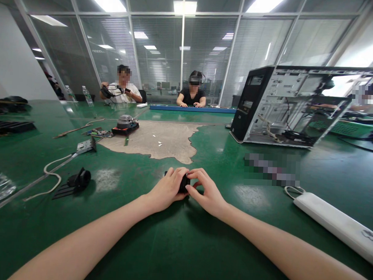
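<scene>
Between my hands is a small black object (185, 184), mostly covered by fingers, so I cannot make out its kind. My left hand (165, 189) is closed around it from the left, the fingers lying over its top and side. From the right, the thumb and fingertips of my right hand (206, 193) pinch its edge. Both hands are low over the green tabletop (170, 245), in the middle of the head view.
An opened computer case (255, 105) stands at the right, behind a white power strip (333, 222). To the left lie a black plastic part (79, 179), a metal piece with a cable (86, 146) and a heatsink fan (126, 123). Two people (192, 97) sit across the table.
</scene>
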### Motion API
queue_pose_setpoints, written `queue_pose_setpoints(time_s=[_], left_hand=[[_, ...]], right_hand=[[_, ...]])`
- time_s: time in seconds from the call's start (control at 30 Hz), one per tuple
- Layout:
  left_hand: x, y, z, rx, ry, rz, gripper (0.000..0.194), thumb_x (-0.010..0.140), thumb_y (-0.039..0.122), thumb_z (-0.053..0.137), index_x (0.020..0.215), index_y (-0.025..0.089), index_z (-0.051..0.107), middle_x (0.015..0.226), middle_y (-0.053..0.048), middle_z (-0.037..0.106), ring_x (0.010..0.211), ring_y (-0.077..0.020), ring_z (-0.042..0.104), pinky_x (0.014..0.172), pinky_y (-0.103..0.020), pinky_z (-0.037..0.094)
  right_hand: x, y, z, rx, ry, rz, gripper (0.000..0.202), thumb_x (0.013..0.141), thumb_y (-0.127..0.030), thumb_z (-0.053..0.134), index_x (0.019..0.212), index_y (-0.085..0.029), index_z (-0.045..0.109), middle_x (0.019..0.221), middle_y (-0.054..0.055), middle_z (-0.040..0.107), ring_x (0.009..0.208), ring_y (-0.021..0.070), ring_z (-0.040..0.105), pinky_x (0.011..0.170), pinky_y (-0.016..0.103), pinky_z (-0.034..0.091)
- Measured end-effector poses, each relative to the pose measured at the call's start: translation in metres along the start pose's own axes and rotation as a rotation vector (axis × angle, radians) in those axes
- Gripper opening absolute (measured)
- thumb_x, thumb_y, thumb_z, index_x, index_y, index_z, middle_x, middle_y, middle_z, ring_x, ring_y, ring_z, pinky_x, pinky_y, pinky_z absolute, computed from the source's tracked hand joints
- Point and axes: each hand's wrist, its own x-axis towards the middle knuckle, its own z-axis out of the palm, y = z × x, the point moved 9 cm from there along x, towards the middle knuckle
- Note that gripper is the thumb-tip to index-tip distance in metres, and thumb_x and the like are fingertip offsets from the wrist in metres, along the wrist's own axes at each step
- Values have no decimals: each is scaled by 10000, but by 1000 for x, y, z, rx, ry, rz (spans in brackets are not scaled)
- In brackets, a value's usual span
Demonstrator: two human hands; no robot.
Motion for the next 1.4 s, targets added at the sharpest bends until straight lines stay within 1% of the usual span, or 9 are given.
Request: queue_pose_setpoints(time_s=[0.1, 0.23, 0.4, 0.7, 0.83, 1.0, 1.13, 1.27, 1.4], left_hand=[[1, 1, -1, 0, 3, -1, 614, 727, 206, 589, 1219, 188, 223, 1191, -94, 417, 972, -239, 420, 814, -420, 418], [1, 0, -1, -3, 9, -19, 596, 721, 220, 600, 1201, 183, 249, 1156, -91, 435, 954, -236, 427, 812, -415, 422], [2, -1, -2, -26, 18, -13, 584, 730, 222, 586, 1206, 202, 249, 1154, -87, 434, 964, -232, 431, 821, -420, 419], [2, -2, 0, -22, 28, -15, 566, 733, 244, 585, 1193, 191, 259, 1149, -92, 441, 962, -229, 428, 818, -416, 419], [2, -4, 0, -42, 26, -31, 566, 724, 246, 590, 1188, 203, 269, 1139, -86, 447, 956, -232, 437, 805, -422, 425], [1, -3, 0, -33, 16, -21, 574, 726, 238, 592, 1195, 199, 265, 1155, -90, 439, 950, -235, 436, 815, -420, 422], [1, -3, 0, -16, 10, -17, 608, 707, 203, 608, 1201, 187, 253, 1157, -89, 434, 955, -233, 425, 832, -410, 415], [1, -3, 0, -16, 15, -24, 615, 702, 212, 615, 1200, 185, 255, 1144, -91, 441, 953, -232, 427, 819, -409, 420], [2, -3, 0, -18, 20, -26, 584, 724, 237, 597, 1198, 193, 259, 1141, -91, 443, 951, -234, 434, 810, -416, 424]], right_hand=[[1, 0, -1, 9, 14, -2, 163, 770, -173, 506, 925, -223, 509, 1012, 55, 479, 949, 169, 501, 700, 288, 514], [2, 12, 1, 65, 18, 82, 228, 764, -170, 510, 985, -210, 468, 995, 56, 491, 934, 166, 521, 682, 287, 517], [2, 22, 8, 120, -41, 175, 250, 767, -175, 505, 1013, -201, 466, 977, 52, 518, 898, 158, 542, 676, 288, 522], [2, 10, -1, 89, 32, 58, 130, 783, -199, 501, 910, -216, 517, 1002, 44, 493, 928, 154, 522, 724, 289, 517], [2, 19, 1, 100, 31, 113, 212, 770, -194, 516, 977, -209, 478, 987, 54, 511, 927, 166, 533, 688, 292, 520], [2, 25, 9, 166, -44, 191, 237, 780, -189, 493, 1014, -205, 464, 984, 52, 526, 901, 154, 547, 673, 282, 521], [3, 17, 6, 153, -40, 137, 208, 752, -175, 519, 953, -212, 481, 940, 29, 516, 911, 153, 535, 669, 264, 516], [2, 8, 0, 90, 9, 52, 170, 756, -167, 515, 917, -221, 510, 996, 39, 488, 959, 155, 502, 715, 270, 507], [2, 16, 2, 114, 4, 117, 172, 776, -186, 501, 946, -211, 486, 971, 43, 496, 917, 152, 530, 692, 277, 510]])
